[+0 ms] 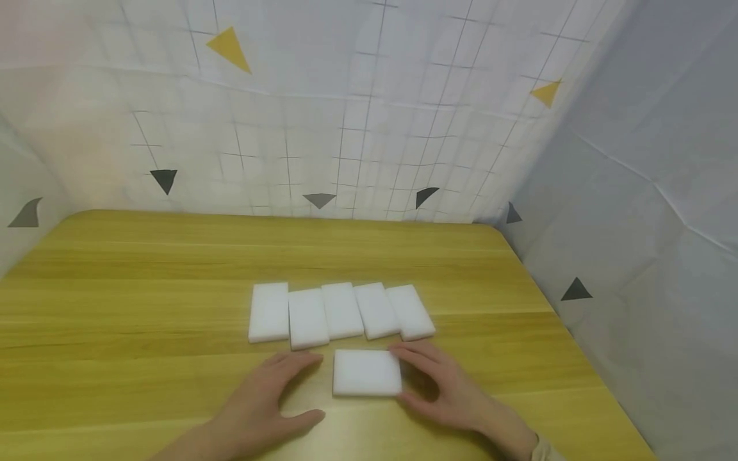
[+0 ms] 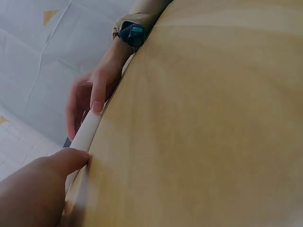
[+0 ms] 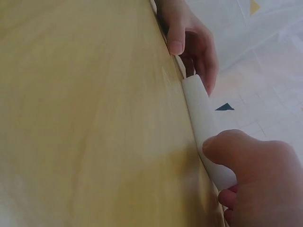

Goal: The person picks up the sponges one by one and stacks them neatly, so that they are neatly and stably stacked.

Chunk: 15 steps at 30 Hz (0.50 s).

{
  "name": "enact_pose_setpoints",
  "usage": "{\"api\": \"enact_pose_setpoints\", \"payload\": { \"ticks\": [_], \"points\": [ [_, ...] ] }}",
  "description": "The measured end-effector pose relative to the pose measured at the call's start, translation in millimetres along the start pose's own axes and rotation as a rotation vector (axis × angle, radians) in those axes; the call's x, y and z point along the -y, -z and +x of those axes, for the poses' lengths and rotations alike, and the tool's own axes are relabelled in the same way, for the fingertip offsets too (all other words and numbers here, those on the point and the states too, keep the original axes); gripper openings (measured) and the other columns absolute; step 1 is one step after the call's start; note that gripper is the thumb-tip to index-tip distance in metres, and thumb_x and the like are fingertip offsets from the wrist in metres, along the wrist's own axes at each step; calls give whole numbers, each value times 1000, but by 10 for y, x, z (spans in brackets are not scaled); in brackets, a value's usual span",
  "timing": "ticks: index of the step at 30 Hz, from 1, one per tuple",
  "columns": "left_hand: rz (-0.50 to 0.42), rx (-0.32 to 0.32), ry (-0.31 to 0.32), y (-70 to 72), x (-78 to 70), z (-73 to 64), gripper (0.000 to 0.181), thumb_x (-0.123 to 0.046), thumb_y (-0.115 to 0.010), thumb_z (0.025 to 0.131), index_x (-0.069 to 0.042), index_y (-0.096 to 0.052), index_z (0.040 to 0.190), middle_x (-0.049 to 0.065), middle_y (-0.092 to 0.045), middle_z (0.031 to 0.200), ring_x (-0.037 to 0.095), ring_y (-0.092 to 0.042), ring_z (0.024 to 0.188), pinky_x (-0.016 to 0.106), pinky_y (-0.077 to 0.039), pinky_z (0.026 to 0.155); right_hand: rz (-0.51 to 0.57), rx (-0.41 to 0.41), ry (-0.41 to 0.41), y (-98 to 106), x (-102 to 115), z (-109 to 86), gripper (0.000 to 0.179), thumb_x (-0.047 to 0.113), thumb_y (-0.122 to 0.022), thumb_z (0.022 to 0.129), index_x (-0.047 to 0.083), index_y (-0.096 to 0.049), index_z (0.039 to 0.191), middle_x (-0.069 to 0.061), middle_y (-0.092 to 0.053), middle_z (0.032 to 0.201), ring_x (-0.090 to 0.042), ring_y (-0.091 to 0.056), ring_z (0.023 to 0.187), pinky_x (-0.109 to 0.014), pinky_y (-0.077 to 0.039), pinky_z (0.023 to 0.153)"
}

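A white rectangular block [image 1: 367,372], smooth and foam-like, lies flat and crosswise at the front of the table. My right hand [image 1: 446,387] pinches its right end, thumb at the near edge and fingertips at the far edge. In the right wrist view the right thumb [image 3: 222,146] presses against the block's side [image 3: 201,106]. To the left of the block, my left hand [image 1: 259,403] rests low over the wood, its thumb and fingers spread apart towards the block with a gap between. Behind it, several similar white blocks [image 1: 308,317] lie side by side in a slightly fanned row.
The wooden table [image 1: 144,307] reaches back to a pale gridded cloth [image 1: 323,128] marked with yellow, grey and black triangles. A grey-white sheet [image 1: 651,192] hangs along the right side. A dark watch [image 2: 132,34] is on the right wrist, below a beige sleeve.
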<state>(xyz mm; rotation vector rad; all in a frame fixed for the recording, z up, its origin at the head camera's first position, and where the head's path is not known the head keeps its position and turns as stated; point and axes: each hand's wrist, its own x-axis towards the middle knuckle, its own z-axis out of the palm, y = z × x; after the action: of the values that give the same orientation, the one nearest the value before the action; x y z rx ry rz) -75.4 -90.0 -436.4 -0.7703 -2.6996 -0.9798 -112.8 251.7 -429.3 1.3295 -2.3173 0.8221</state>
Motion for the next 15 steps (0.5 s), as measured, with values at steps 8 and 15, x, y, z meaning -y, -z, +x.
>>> {"api": "enact_pose_setpoints", "payload": {
  "ticks": [8,15],
  "points": [
    [7,0,23,-24,-61,22,75,-60,-77,78,-27,-55,141,-20,-52,140,7,-51,128,40,-51,103,5,8,6,-1,13,5,62,27,-77,88,4,-55,140,-7,-60,136,-22,-58,122,-19,-37,113],
    [-19,16,33,-24,-79,34,71,-58,-76,80,-29,-54,141,-18,-52,143,10,-49,132,42,-48,107,31,9,23,-10,50,42,60,25,-77,88,1,-54,139,-9,-61,134,-21,-59,120,-19,-40,110]
  ]
}}
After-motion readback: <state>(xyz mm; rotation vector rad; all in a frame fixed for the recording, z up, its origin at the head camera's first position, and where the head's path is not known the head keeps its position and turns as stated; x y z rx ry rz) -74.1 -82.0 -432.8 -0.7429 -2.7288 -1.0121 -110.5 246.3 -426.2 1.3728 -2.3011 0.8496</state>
